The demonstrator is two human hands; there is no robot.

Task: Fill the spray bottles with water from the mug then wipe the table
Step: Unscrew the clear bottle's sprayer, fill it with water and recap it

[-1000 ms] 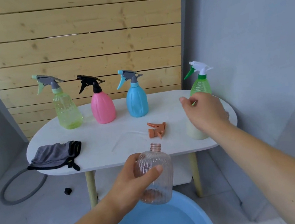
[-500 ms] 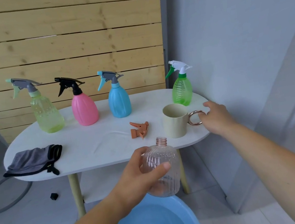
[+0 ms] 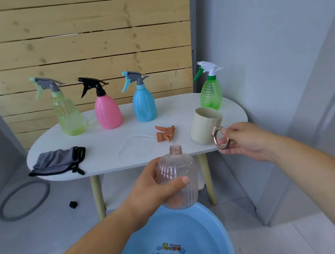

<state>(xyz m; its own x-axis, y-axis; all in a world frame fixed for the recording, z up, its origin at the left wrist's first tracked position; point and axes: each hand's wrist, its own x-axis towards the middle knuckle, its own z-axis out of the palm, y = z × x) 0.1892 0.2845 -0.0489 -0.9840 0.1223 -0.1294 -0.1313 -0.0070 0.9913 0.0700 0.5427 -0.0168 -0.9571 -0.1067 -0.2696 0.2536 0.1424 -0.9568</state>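
Head view: your right hand point(image 3: 246, 142) pinches the mug point(image 3: 204, 125) by its ring; your left hand point(image 3: 154, 188) grips the upright bottle point(image 3: 180, 165), lower-left of it.

Of the person, only two forearms and the hands are seen: the left hand point(image 3: 150, 188) and the right hand point(image 3: 243, 142). Both forearms are shown bare from wrist to frame edge. A short nail is seen on the left thumb.

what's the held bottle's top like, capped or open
Open. The clear bottle in the left hand shows a bare neck, and an orange spray head lies apart on the table.
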